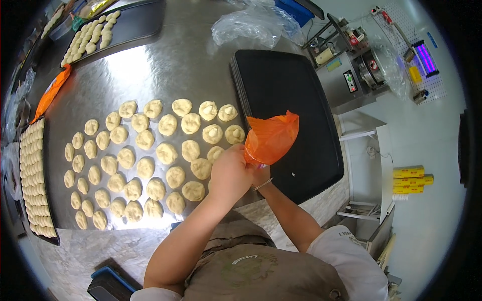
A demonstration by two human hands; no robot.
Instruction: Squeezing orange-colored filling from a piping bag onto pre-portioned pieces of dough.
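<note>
Both my hands meet at the lower end of an orange piping bag (271, 138) near the right edge of the dough rows. My left hand (230, 173) wraps around the bag's tip end, covering most of my right hand (260, 174), which grips the bag from below. The bag's wide top flares up over the black tray. Several flattened dough rounds (145, 165) lie in rows on the steel table (170, 65); the ones nearest the bag, such as one round (213, 133), carry a pale dab of filling in the middle.
An empty black baking tray (288, 95) lies right of the dough. A tray of dough pieces (34, 175) sits at the left edge, another tray (135, 25) at the far left. A second orange bag (50, 93), clear plastic (248, 25) and a machine (354, 75) stand farther off.
</note>
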